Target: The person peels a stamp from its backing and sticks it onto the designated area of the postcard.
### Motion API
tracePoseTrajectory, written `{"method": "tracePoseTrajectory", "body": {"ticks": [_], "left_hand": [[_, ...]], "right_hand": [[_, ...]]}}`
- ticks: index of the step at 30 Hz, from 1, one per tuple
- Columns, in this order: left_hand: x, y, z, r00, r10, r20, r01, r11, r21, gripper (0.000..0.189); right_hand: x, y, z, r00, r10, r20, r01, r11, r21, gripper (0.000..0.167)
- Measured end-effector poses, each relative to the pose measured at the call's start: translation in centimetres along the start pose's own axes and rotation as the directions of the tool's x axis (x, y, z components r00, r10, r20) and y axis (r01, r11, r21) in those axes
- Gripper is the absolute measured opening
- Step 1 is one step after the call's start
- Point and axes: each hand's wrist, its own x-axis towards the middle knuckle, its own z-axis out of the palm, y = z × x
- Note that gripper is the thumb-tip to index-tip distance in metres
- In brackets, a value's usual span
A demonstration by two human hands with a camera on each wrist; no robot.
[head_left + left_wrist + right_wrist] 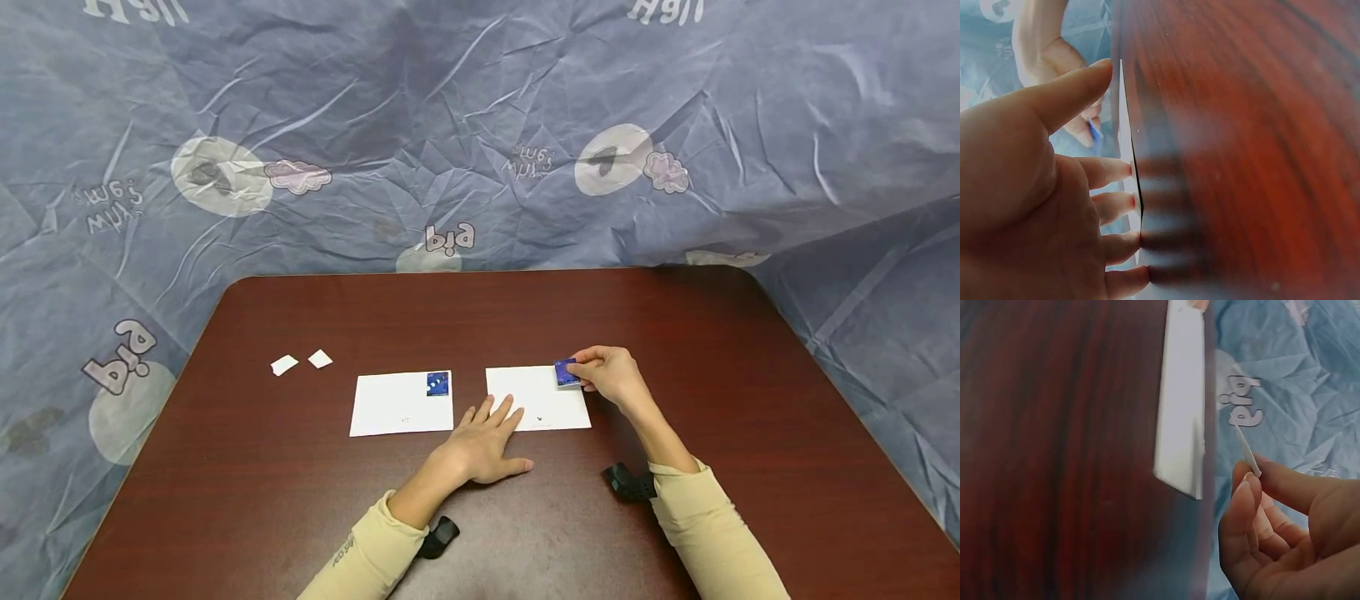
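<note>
A blue stamp-like sticker [566, 373] is pinched between the thumb and fingers of my right hand [611, 373], over the top right corner of the right white envelope [540, 402]. In the right wrist view the sticker [1245, 449] appears edge-on, apart from the envelope [1182, 400]. My left hand [480, 446] lies with spread, straight fingers, their tips resting on that envelope's lower left part. To the left lies a second white envelope [397, 408], with a similar blue stamp [437, 384] in its top right corner.
Two small white paper pieces [284, 365] lie on the brown table [247, 483] at the far left. A blue printed cloth [450, 108] hangs behind the table's back edge. Black wrist straps [628, 483] sit near both sleeves.
</note>
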Motion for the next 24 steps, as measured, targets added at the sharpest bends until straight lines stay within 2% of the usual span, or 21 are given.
{"method": "tracePoseTrajectory", "body": {"ticks": [7,15,24], "left_hand": [[-0.1,0.1,-0.1,1.0,-0.002,0.0,0.002,1.0,0.009,0.076],[-0.3,0.3,-0.2,1.0,-0.003,0.004,0.003,1.0,0.015,0.077],[-0.4,0.4,-0.3,1.0,-0.007,0.011,0.006,1.0,0.022,0.077]], "right_hand": [[0.5,0.7,0.2,0.998,0.045,0.036,-0.045,0.999,0.008,0.027],[1.1,0.6,0.6,0.997,0.074,0.013,-0.072,0.992,-0.1,0.03],[1.2,0.3,0.9,0.999,0.04,-0.015,-0.042,0.986,-0.162,0.028]]}}
